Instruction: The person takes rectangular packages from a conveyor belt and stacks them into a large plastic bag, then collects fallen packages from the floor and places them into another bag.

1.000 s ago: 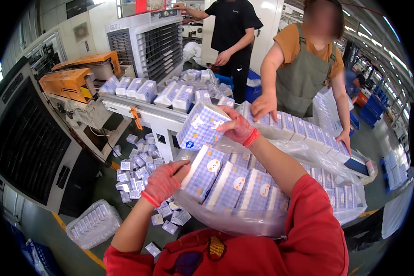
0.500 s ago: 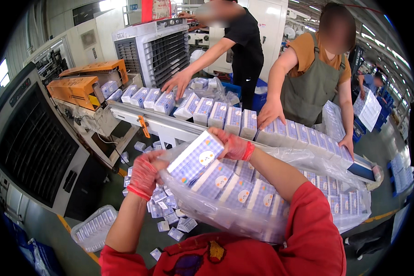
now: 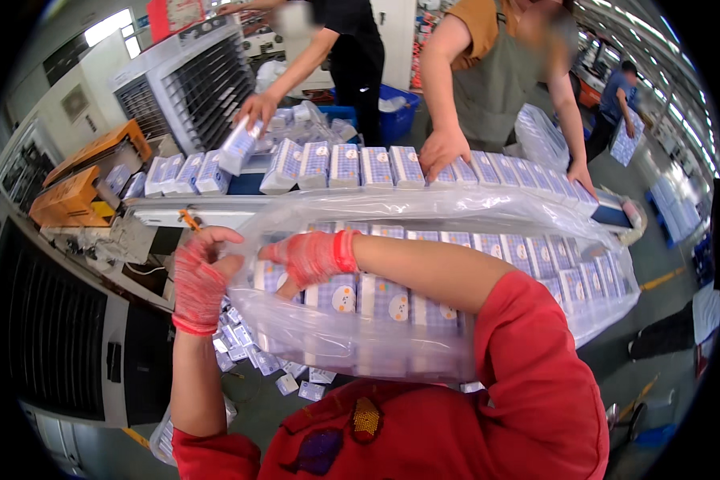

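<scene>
Many packs (image 3: 382, 294), lilac-checked, white-sided, cartoon-faced

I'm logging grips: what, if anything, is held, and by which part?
Left hand at the left edge of the bag, right hand at a pack; whether either grips is unclear.

Lilac-checked packs (image 3: 384, 301) sit in rows inside a clear plastic bag (image 3: 448, 202). The bag gapes at its left end.

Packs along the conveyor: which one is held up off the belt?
The pack in the black-clad co-worker's hand, tilted above a bare stretch of belt; the other packs rest on it.
</scene>
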### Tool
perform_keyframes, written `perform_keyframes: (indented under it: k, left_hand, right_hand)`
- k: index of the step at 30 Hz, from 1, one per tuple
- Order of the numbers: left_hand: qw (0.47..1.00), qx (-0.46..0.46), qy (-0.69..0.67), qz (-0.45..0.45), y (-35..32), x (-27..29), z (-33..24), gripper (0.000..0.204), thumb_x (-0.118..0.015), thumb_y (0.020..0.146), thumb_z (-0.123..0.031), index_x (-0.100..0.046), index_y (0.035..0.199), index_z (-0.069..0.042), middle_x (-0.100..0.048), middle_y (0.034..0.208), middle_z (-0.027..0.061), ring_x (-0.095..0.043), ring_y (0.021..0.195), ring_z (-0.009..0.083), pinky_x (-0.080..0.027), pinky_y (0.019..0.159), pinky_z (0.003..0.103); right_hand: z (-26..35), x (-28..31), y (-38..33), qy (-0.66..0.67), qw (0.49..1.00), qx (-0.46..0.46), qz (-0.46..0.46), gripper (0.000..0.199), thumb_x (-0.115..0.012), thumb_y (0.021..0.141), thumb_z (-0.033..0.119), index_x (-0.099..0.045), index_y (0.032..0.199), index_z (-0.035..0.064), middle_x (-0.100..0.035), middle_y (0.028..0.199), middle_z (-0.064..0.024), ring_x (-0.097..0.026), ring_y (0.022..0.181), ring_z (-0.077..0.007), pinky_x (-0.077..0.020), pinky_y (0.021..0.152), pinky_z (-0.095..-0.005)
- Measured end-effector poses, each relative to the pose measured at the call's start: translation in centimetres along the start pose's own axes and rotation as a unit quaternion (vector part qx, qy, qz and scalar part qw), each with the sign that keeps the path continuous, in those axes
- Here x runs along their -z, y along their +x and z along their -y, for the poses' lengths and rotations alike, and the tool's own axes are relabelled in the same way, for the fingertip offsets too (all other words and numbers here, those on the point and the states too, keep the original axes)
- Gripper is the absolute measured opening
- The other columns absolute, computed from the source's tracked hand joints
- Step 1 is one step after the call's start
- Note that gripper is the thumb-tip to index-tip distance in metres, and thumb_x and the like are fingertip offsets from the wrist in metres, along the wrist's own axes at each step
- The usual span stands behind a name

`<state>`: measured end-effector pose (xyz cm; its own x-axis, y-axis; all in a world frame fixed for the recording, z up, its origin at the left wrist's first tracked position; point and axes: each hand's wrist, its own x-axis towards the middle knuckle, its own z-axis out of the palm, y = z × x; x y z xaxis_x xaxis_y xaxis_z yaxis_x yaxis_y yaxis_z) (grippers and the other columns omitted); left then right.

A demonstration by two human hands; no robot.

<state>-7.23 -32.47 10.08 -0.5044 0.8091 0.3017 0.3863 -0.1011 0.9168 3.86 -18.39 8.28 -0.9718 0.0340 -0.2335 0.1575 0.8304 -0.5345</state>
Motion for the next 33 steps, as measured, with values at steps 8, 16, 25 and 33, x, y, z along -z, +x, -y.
perform_keyframes:
  k: [8,16,25,33]
  left_hand:
    - [0.876,-0.291,0.384,-0.014,-0.6,-0.4,-2.0,0.034,-0.049,0.06,0.003,-0.055,0.093,-0.005,-0.048,0.092,0.0097,-0.048,0.083,0.022,-0.039,0.073,0.027]
    - [0.862,-0.264,0.335,0.274,-0.3,-6.7,-2.5,0.039,-0.063,0.065,-0.022,-0.053,0.099,-0.005,-0.052,0.096,0.0178,-0.052,0.084,0.0303,-0.039,0.078,0.033]
    - [0.83,-0.1,0.422,0.352,0.2,-8.6,-3.3,0.052,-0.058,0.066,-0.044,-0.052,0.103,-0.007,-0.055,0.088,0.0177,-0.053,0.078,0.0312,-0.041,0.072,0.036]
    - [0.715,-0.289,0.499,0.395,-3.5,-16.5,-7.5,0.07,-0.052,0.065,-0.053,-0.044,0.11,0.001,-0.052,0.095,0.0178,-0.051,0.087,0.0293,-0.037,0.08,0.038]
  right_hand:
    - [0.5,3.2,-6.2,-0.058,0.996,0.002,0.066,0.068,-0.058,0.066,0.045,-0.035,0.119,0.0077,-0.049,0.107,-0.0147,-0.047,0.099,-0.0285,-0.036,0.083,-0.0333]
    - [-7.1,3.9,-36.9,-0.029,0.896,-0.442,-0.019,0.061,-0.04,0.074,0.058,-0.048,0.111,0.0108,-0.045,0.115,-0.0117,-0.043,0.105,-0.0251,-0.0301,0.091,-0.0341]
    - [-7.5,-7.9,-43.4,-0.143,0.827,-0.386,-0.383,0.05,-0.055,0.068,0.049,-0.054,0.096,0.0081,-0.052,0.1,-0.0105,-0.047,0.097,-0.0265,-0.0319,0.084,-0.0361]
    - [-5.3,-9.0,-44.8,-0.208,0.824,-0.441,-0.288,0.084,-0.051,0.06,0.063,-0.035,0.119,0.0038,-0.033,0.121,-0.019,-0.031,0.114,-0.0322,-0.0192,0.094,-0.0474]
